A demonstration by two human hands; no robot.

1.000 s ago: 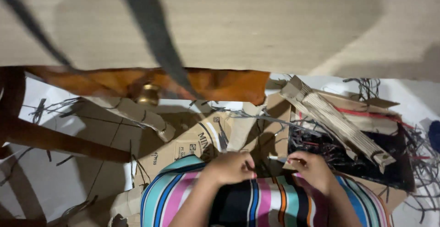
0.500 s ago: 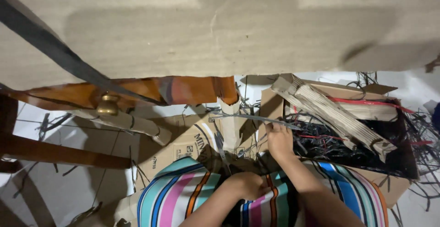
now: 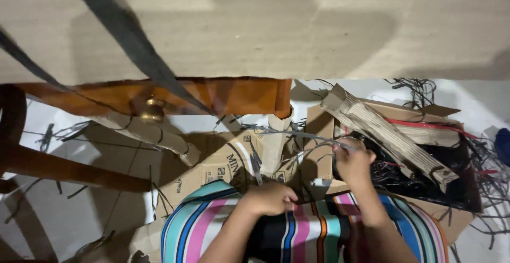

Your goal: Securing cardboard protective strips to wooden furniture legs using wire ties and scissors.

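My right hand (image 3: pixel 353 163) is raised over the edge of an open cardboard box (image 3: pixel 451 218) and pinches a thin grey strip (image 3: pixel 297 133) that runs off to the left. Black strips (image 3: pixel 425 180) fill the box. My left hand (image 3: pixel 272 198) lies lower, its fingers curled on the striped cloth (image 3: pixel 313 231) over my lap. I cannot see whether anything is in it. A bundle of tan cardboard slats (image 3: pixel 390 133) lies slanted across the box, just right of my right hand.
Flattened printed cardboard (image 3: pixel 223 162) lies on the floor ahead of my lap. A wooden furniture piece (image 3: pixel 223 94) with a brass knob (image 3: pixel 151 110) stands behind it. Loose dark strips (image 3: pixel 491 162) litter the white floor. Dark straps (image 3: pixel 122 35) hang across the top of the view.
My right hand has left my lap, reached up to the box and drawn a grey strip out to the right. My left hand stays on the striped cloth.
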